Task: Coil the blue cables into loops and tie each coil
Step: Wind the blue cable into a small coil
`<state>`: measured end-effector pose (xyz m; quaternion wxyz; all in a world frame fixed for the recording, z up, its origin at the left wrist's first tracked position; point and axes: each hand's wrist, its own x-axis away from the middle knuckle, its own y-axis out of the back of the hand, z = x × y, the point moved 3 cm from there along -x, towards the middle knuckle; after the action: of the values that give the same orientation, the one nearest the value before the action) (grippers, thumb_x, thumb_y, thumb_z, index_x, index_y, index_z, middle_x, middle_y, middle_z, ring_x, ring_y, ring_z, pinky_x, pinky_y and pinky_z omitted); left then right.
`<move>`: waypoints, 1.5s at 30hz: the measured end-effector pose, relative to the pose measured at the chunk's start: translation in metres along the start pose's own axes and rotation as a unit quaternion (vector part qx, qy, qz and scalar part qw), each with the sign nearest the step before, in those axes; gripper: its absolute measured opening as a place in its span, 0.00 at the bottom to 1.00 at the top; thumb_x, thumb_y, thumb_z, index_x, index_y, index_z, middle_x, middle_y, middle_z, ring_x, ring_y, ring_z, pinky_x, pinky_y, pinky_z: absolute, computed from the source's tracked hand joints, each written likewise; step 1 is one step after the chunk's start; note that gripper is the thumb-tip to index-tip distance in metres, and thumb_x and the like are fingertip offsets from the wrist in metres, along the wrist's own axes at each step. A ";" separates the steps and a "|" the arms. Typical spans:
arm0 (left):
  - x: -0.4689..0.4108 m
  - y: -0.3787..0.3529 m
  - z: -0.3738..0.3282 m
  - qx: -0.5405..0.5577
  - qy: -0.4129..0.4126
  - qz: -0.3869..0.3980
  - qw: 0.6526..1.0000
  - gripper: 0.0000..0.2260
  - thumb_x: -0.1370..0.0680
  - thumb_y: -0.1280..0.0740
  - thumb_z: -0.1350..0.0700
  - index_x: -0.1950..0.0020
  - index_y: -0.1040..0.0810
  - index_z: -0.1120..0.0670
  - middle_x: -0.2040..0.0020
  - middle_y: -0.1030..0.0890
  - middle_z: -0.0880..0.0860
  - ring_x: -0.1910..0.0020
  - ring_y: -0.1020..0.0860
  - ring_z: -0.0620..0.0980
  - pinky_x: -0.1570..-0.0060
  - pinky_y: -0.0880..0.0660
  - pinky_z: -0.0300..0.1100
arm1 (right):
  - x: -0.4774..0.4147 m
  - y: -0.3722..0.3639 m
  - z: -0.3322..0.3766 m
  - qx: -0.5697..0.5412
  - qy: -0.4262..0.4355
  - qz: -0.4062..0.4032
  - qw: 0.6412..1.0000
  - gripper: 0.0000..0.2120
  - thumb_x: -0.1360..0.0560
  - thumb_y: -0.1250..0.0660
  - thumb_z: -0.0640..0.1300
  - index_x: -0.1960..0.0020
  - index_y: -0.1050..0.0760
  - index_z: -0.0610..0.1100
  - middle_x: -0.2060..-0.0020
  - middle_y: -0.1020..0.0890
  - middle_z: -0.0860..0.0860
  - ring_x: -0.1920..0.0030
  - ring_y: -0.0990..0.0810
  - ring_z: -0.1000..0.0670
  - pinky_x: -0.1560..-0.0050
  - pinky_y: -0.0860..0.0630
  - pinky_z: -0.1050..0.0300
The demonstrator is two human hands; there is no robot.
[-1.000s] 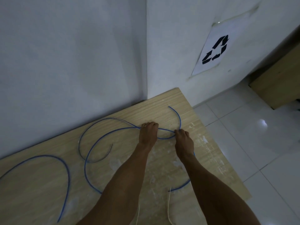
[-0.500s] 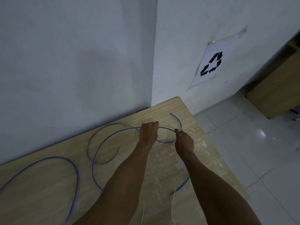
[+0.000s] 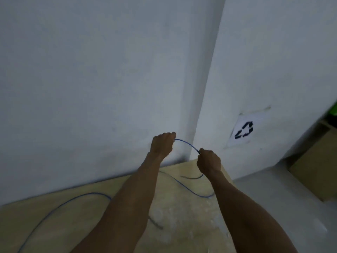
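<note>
A thin blue cable point(image 3: 187, 143) arcs in the air between my two hands, raised in front of the wall corner. My left hand point(image 3: 162, 144) is closed on one part of it, my right hand point(image 3: 208, 161) on another, a hand's width to the right and slightly lower. From my right hand the cable drops and trails over the wooden tabletop point(image 3: 54, 221), curving back under my arms. Another stretch of blue cable point(image 3: 73, 199) sweeps across the table to the lower left. My forearms hide where the stretches join.
White walls meet in a corner just behind my hands. A paper with a recycling symbol point(image 3: 244, 132) is taped to the right wall. A wooden cabinet point(image 3: 317, 167) stands on the tiled floor point(image 3: 273, 198) at the right, beyond the table's right edge.
Both hands have lifted the cable off the table and up in front of the wall. The camera has tilted upward, so less of the table shows.
</note>
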<state>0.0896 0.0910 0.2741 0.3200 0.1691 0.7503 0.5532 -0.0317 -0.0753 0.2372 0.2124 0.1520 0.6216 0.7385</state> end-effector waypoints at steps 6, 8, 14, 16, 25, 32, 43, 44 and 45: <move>0.036 0.146 0.043 0.010 0.043 -0.105 0.993 0.06 0.15 0.40 0.56 0.46 0.24 0.54 0.53 0.16 0.54 0.55 0.18 0.59 0.61 0.31 0.45 | 0.024 0.096 0.091 -0.057 0.054 -0.086 0.993 0.08 0.22 0.39 0.38 0.47 0.23 0.42 0.52 0.17 0.44 0.54 0.19 0.41 0.58 0.29 0.54; 0.052 0.189 0.056 0.021 0.064 -0.147 0.987 0.06 0.15 0.40 0.56 0.47 0.24 0.54 0.54 0.17 0.54 0.57 0.19 0.59 0.61 0.32 0.45 | 0.035 0.122 0.120 -0.084 0.067 -0.124 0.987 0.07 0.19 0.41 0.41 0.47 0.26 0.41 0.53 0.18 0.43 0.56 0.19 0.40 0.59 0.30 0.54; 0.105 0.284 0.092 0.051 0.137 -0.263 0.954 0.06 0.15 0.38 0.55 0.48 0.24 0.55 0.56 0.17 0.54 0.58 0.19 0.59 0.61 0.29 0.46 | 0.067 0.177 0.191 -0.162 0.098 -0.127 0.973 0.09 0.17 0.42 0.46 0.42 0.29 0.43 0.54 0.23 0.44 0.57 0.24 0.42 0.55 0.28 0.52; 0.122 0.307 0.103 0.044 0.148 -0.274 0.949 0.06 0.16 0.38 0.55 0.48 0.23 0.55 0.56 0.17 0.55 0.57 0.19 0.60 0.60 0.29 0.46 | 0.074 0.185 0.208 -0.172 0.120 -0.107 0.972 0.08 0.18 0.40 0.45 0.41 0.28 0.44 0.51 0.21 0.43 0.56 0.24 0.43 0.55 0.29 0.53; 0.181 0.401 0.147 -0.006 0.213 -0.324 0.922 0.04 0.18 0.36 0.56 0.49 0.21 0.53 0.54 0.16 0.56 0.52 0.19 0.61 0.55 0.26 0.49 | 0.096 0.211 0.265 -0.233 0.216 -0.050 0.947 0.12 0.21 0.36 0.51 0.51 0.21 0.43 0.54 0.16 0.44 0.54 0.19 0.44 0.55 0.22 0.52; 0.197 0.376 0.139 0.028 0.272 -0.271 0.923 0.05 0.20 0.35 0.56 0.48 0.20 0.53 0.50 0.17 0.56 0.50 0.19 0.59 0.52 0.26 0.48 | 0.101 0.241 0.277 -0.451 0.186 -0.024 0.873 0.11 0.19 0.33 0.41 0.54 0.20 0.32 0.62 0.15 0.37 0.60 0.13 0.38 0.56 0.15 0.40; 0.198 0.342 0.138 0.142 0.313 -0.168 0.924 0.03 0.21 0.33 0.55 0.50 0.24 0.54 0.51 0.16 0.56 0.54 0.15 0.57 0.47 0.17 0.54 | 0.107 0.279 0.264 -0.463 0.189 -0.109 0.859 0.12 0.17 0.35 0.43 0.57 0.25 0.38 0.61 0.15 0.37 0.64 0.14 0.39 0.52 0.16 0.41; 0.198 0.340 0.137 0.148 0.317 -0.161 0.923 0.03 0.21 0.33 0.55 0.50 0.24 0.54 0.51 0.16 0.56 0.54 0.15 0.57 0.46 0.17 0.54 | 0.108 0.282 0.264 -0.465 0.189 -0.114 0.857 0.12 0.17 0.35 0.44 0.57 0.25 0.38 0.61 0.15 0.37 0.64 0.14 0.39 0.52 0.16 0.42; 0.198 0.338 0.136 0.155 0.321 -0.155 0.922 0.03 0.20 0.33 0.55 0.49 0.24 0.54 0.52 0.15 0.56 0.54 0.15 0.57 0.46 0.17 0.54 | 0.110 0.284 0.264 -0.469 0.189 -0.119 0.854 0.12 0.17 0.36 0.44 0.57 0.26 0.38 0.61 0.15 0.37 0.64 0.14 0.39 0.52 0.16 0.42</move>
<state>0.0003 0.4217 0.5083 0.1139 -0.0885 0.9058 0.3983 -0.0330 0.1662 0.5599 0.2228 -0.1833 0.2430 0.9261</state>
